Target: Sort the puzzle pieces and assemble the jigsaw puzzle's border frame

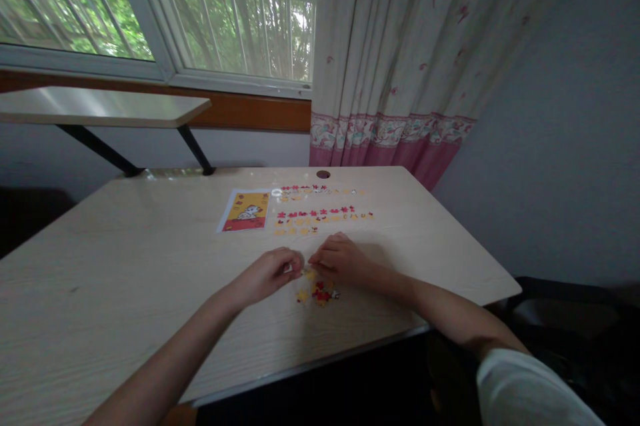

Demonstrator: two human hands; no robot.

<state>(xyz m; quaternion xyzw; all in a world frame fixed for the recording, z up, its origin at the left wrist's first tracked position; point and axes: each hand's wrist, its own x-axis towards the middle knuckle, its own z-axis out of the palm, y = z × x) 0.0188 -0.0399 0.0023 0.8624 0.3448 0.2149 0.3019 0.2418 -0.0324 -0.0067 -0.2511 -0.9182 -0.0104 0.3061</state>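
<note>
My left hand point(281, 267) is just above the table, fingers curled and thumb pressed in; anything inside the pinch is too small to make out. Facing it from the right, my right hand point(343, 259) has its fingertips drawn together, and what they grip, if anything, is hidden. Directly below and nearer to me lies a small loose pile of jigsaw puzzle pieces point(321, 292) in red, yellow and white. Beyond the hands, more pieces are laid out in rows, among them a red row point(315, 213) and yellow pieces point(297, 231). Left of the rows is a picture sheet point(245, 213) with a white animal on yellow and red.
The pale wooden table point(150, 279) reaches back to the wall, with a round cable hole point(323, 175) near its far edge. A raised shelf point(100, 106) on black supports stands at the back left. Behind are a barred window and a patterned curtain point(390, 66).
</note>
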